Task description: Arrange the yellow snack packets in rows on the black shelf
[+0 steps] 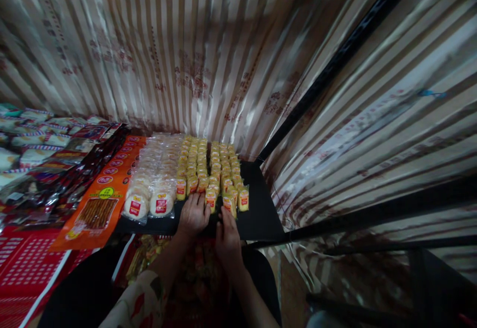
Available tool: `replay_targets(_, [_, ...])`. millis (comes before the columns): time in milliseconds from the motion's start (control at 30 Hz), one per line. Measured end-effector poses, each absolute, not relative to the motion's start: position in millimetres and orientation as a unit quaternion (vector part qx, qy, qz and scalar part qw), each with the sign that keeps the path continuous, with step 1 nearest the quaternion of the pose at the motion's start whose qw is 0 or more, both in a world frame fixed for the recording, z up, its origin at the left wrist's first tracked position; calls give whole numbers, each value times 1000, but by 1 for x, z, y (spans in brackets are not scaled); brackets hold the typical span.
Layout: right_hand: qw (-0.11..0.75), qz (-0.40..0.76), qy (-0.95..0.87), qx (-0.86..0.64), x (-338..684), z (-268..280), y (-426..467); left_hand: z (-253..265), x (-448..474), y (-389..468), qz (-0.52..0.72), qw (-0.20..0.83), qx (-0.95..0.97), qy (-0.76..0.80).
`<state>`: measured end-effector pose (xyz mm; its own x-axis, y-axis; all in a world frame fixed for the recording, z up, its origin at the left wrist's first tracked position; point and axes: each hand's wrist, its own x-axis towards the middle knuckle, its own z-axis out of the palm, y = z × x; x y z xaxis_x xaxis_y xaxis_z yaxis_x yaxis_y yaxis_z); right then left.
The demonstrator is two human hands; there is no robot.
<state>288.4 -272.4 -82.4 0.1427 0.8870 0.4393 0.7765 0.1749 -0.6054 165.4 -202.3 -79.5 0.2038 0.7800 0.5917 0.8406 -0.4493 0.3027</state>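
Note:
My left hand (194, 213) reaches to the front of rows of small yellow-wrapped snack cakes with red labels. Its fingers lie stretched out against the near end of a row, the thumb beside a front snack cake (210, 199). To its right, my right hand (228, 238) is open, fingertips at the foot of another snack cake (229, 205) that leans at the front of the right-hand rows. At the right end stands one more wrapped cake (243, 199). All of these rest on a black shelf board (259, 208). Dim light blurs the exact finger contact.
Left of the cakes are rows of round white wrapped biscuits (161, 204), then orange snack-stick packs (99, 208) and dark packets (74, 164). A red basket (30, 268) sits lower left; loose packets (145, 256) lie below. A black metal post (316, 87) slants up at right, before striped sheeting.

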Motion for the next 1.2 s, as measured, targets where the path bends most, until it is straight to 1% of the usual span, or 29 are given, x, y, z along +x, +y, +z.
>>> replay_targets(167, [441, 125, -624, -633, 286, -80, -271, -78, 166, -202, -344, 53, -777, -525])
replay_targets(400, [437, 221, -587, -645, 263, -66, -246, -79, 165, -203, -339, 51, -781, -523])
replay_targets(567, [451, 213, -581, -644, 266, -47, -215, -77, 166, -202, -352, 62, -782, -512])
replay_targets(733, [443, 211, -583, -647, 268, -40, -189, -78, 166, -202, -361, 57, -778, -511])
replay_targets(933, [419, 238, -580, -657, 262, -36, -183, -84, 164, -201, -372, 50, -776, -506])
replay_targets(1200, [441, 260, -552, -658, 270, -34, -173, -77, 166, -203, -372, 51, -772, -513])
